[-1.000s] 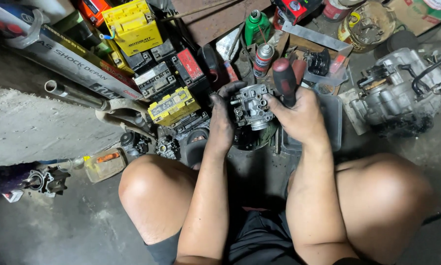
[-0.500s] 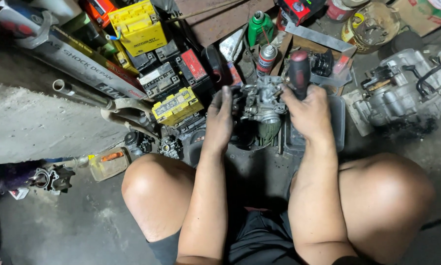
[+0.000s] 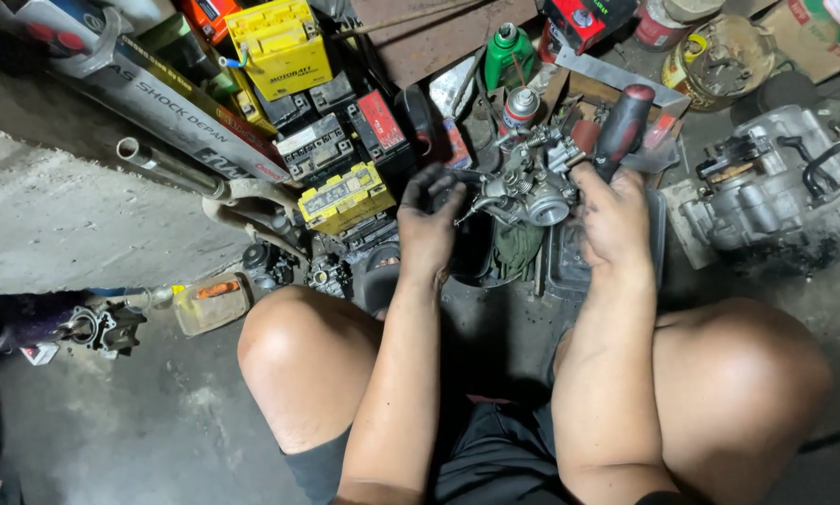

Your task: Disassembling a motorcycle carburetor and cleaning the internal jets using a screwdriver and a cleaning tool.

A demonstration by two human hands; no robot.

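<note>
Grimy concrete floor (image 3: 111,440) is carrying a clutter of parts in front of a person who is squatting with bare knees apart. Left hand (image 3: 429,229) fingers are curling around the left side of a small metal carburetor (image 3: 528,182), gripping it above a dark tray (image 3: 570,266). Right hand (image 3: 612,220) fingers are clenching a screwdriver with a red and black handle (image 3: 623,117), pressing against the carburetor's right side. Just beyond are standing a spray can (image 3: 520,108) and a green bottle (image 3: 507,51). Yellow and black batteries (image 3: 345,196) are lying to the left, and a grey engine block (image 3: 775,192) is sitting to the right.
</note>
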